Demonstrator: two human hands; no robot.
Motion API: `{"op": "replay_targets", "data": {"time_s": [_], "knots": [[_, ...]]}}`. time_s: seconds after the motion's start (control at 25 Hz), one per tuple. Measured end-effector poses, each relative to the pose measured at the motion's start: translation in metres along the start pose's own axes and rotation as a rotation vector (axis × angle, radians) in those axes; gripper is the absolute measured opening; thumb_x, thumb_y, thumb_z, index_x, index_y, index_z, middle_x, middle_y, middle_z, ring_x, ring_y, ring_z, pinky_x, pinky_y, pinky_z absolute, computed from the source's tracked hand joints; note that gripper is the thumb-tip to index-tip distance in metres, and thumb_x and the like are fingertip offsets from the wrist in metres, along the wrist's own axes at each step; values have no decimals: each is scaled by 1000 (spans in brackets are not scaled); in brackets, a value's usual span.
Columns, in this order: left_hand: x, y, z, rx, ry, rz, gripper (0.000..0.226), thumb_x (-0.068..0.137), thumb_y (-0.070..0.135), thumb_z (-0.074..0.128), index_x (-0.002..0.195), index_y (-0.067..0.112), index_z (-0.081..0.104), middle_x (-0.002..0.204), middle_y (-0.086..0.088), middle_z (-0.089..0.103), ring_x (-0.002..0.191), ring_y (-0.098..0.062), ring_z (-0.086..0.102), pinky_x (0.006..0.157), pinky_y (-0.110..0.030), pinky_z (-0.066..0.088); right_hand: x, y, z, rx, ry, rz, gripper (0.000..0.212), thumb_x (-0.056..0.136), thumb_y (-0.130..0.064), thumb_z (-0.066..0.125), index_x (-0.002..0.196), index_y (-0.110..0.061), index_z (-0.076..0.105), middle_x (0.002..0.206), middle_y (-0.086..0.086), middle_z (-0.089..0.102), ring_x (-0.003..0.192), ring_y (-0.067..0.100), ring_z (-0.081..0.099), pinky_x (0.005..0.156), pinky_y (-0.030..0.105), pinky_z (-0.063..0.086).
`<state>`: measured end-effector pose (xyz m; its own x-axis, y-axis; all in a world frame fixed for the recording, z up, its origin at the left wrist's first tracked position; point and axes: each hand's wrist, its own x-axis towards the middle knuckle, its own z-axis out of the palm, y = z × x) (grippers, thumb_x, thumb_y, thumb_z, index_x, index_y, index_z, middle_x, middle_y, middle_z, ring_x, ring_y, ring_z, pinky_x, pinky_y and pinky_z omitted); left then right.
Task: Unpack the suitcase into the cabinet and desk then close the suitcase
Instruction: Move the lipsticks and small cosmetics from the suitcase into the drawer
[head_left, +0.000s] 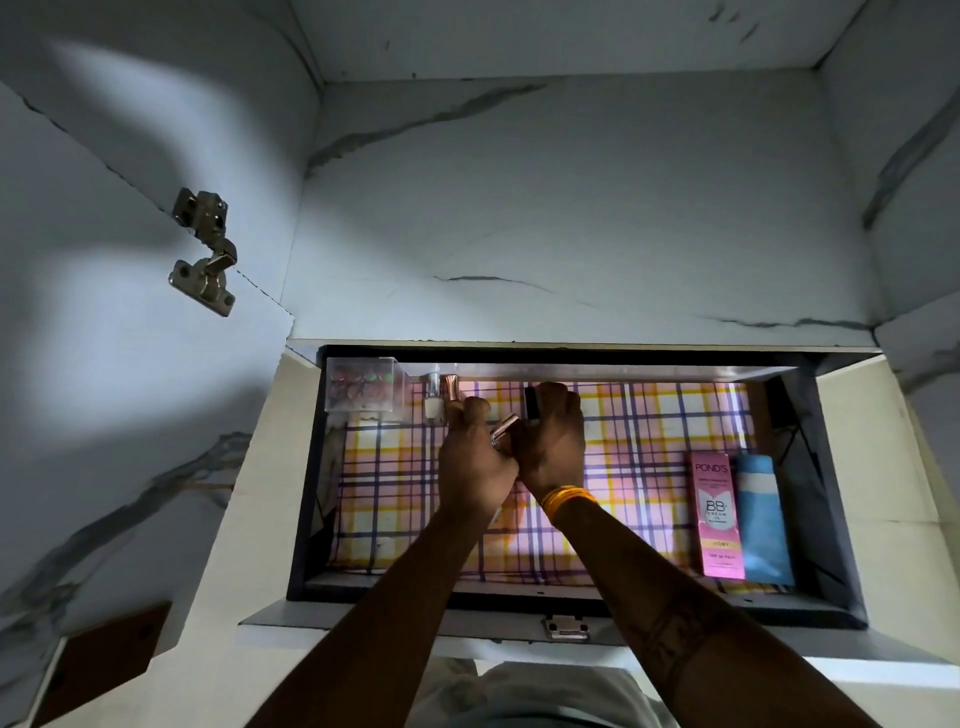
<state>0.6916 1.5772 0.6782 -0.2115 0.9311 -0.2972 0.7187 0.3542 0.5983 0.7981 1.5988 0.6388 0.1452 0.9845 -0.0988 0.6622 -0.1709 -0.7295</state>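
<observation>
An open cabinet drawer (306, 467) is lined with a pink, yellow and purple checked cloth (649, 441). Both of my hands are inside it near the back wall. My left hand (475, 457) is closed around a rose-gold lipstick tube (505, 429). My right hand (553, 441), with orange bangles at the wrist, grips a small black tube (531, 402). Just left of my hands, a rose-gold tube (451, 387) and a clear-capped white bottle (432, 397) stand upright against the back wall. The suitcase is out of view.
A clear plastic box (363, 387) of small coloured items sits in the drawer's back left corner. A pink Pond's BB cream carton (719, 519) and a blue tube (762, 519) lie along the right side. A metal latch (566, 626) is on the front edge. A door hinge (205, 249) is at upper left.
</observation>
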Motion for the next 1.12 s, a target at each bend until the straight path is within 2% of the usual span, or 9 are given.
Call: {"op": "replay_targets", "data": {"time_s": [0.08,0.24,0.36,0.44,0.52,0.6,0.76,0.88,1.12], "knots": [[1,-2,2,98,5,34,60,85,10,76,140,15,50,116,-12,71,101,-33,72,75,-40,62,-4,8,-7,-49,12,-95,46,77,-18,66,120,-3,59,113,18,57,101,36,53,82,39,46],[2,-7,4,241,35,118,62,91,19,76,144,21,44,125,-12,66,100,-28,73,73,-29,61,-15,29,-15,-119,-12,-186,46,84,-12,64,130,-10,65,110,12,59,101,30,54,80,36,50],[5,-11,7,267,10,126,71,88,23,80,147,23,40,142,-14,53,106,-30,71,76,-37,64,-14,32,-16,-132,-47,-221,50,88,-7,66,137,-15,65,109,9,59,100,25,53,78,36,52],[2,-17,8,290,1,179,68,87,22,80,146,21,47,147,-12,48,113,-31,68,84,-41,64,-14,32,-18,-109,-42,-254,39,93,-7,64,130,-13,68,105,8,60,94,25,56,74,39,55],[1,-22,4,343,-12,244,53,91,20,75,140,17,56,142,-9,52,115,-28,66,88,-38,62,-14,33,-20,-110,-40,-265,19,99,-13,63,116,-12,71,102,7,61,89,25,60,70,42,55],[5,-25,0,389,-11,277,41,95,24,69,134,15,61,133,-8,58,111,-25,66,87,-35,60,-14,32,-20,-116,-54,-250,13,100,-17,64,110,-12,70,104,8,63,86,26,63,69,40,57],[22,-21,-1,408,11,291,35,98,31,65,129,14,64,124,-8,63,111,-25,64,86,-34,58,-6,22,-16,-94,-113,-266,19,102,-22,60,116,-13,70,111,10,62,86,26,65,72,32,55],[29,-23,-3,433,11,302,34,97,28,66,128,14,65,122,-8,67,113,-26,64,89,-36,58,3,9,-13,-112,-151,-251,24,92,-10,64,115,-11,72,111,12,64,87,29,67,74,35,57],[24,-35,-3,447,141,353,27,89,23,78,110,7,73,95,-12,75,85,-26,72,67,-35,61,0,3,-10,-77,-187,-246,34,84,0,66,116,-12,71,112,12,64,93,28,66,82,27,50]]}}
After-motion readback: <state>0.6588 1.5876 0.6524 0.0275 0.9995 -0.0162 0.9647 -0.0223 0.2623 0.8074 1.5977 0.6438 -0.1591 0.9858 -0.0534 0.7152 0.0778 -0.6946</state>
